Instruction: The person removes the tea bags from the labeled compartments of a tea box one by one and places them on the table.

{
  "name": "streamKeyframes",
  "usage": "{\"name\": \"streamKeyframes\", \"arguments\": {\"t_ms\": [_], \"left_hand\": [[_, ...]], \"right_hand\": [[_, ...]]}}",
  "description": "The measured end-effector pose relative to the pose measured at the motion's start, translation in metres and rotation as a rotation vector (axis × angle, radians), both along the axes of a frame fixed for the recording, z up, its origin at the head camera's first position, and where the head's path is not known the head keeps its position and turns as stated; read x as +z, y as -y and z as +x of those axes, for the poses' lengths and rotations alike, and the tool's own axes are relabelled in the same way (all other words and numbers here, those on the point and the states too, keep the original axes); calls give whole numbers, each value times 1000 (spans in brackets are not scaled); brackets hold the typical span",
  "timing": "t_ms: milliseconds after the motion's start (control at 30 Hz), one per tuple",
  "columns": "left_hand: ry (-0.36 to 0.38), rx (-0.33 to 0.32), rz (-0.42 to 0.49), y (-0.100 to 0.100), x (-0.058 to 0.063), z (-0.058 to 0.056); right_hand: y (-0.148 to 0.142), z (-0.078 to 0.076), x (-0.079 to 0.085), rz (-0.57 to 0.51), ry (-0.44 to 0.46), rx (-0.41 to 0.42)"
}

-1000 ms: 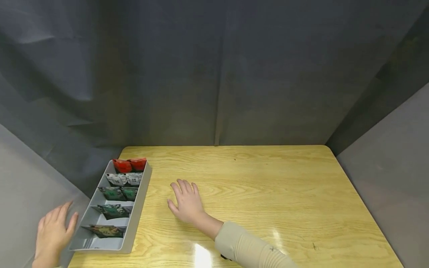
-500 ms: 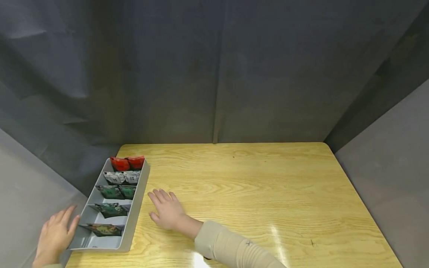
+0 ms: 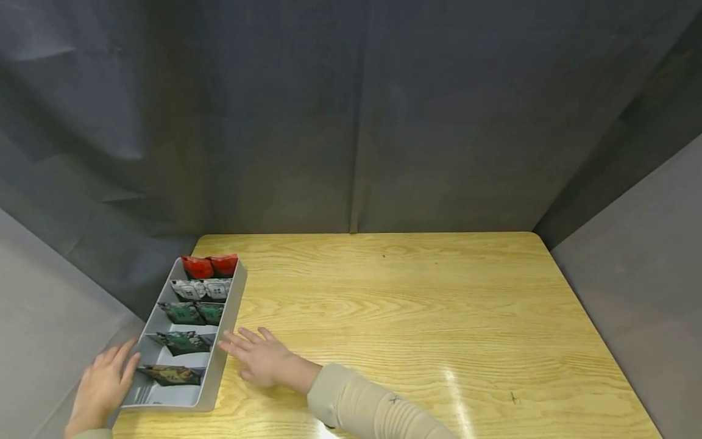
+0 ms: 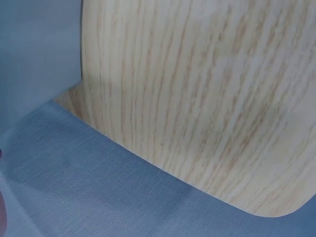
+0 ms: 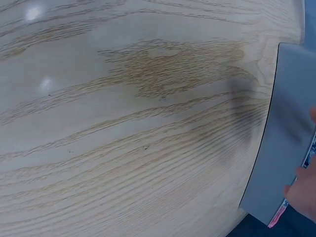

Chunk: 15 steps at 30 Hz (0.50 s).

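Note:
A long grey divided tray (image 3: 219,372) stands at the left end of the table, with upright sachets in its compartments. Red sachets (image 3: 211,266) are at the far end, then white ones (image 3: 202,290), green ones (image 3: 192,313), a dark green one (image 3: 183,342) and a brownish one (image 3: 172,375) nearest me. My left hand (image 3: 101,384) lies against the tray's outer left side, fingers extended. On the opposite side my right hand (image 3: 260,358) has spread fingers, the tips at the tray's right wall. In the right wrist view, fingers (image 5: 303,192) overlap the tray's rim; contact there is hard to tell.
The wood-grain table (image 3: 417,317) stretches to the right of the tray. A dark curtain (image 3: 285,122) hangs behind it. Grey panels flank both sides, the left panel (image 3: 44,317) close to my left hand.
My right hand has moved left across the table to the tray's right wall. The left hand has shifted slightly right, up to the tray's left side. The sachets stay in place.

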<state>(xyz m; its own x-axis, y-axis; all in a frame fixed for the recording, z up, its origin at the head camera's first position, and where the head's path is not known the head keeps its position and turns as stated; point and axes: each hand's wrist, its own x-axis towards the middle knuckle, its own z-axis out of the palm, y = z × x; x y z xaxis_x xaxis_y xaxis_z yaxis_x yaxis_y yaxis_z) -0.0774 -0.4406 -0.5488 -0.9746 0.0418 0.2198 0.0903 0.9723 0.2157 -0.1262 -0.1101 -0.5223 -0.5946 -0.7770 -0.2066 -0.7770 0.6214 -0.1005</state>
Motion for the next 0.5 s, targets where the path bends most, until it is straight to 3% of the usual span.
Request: {"name": "streamKeyframes", "arguments": {"t_ms": [500], "left_hand": [[-26, -2, 36, -1, -4, 1]], "right_hand": [[15, -3, 5, 123, 58, 55]]}}
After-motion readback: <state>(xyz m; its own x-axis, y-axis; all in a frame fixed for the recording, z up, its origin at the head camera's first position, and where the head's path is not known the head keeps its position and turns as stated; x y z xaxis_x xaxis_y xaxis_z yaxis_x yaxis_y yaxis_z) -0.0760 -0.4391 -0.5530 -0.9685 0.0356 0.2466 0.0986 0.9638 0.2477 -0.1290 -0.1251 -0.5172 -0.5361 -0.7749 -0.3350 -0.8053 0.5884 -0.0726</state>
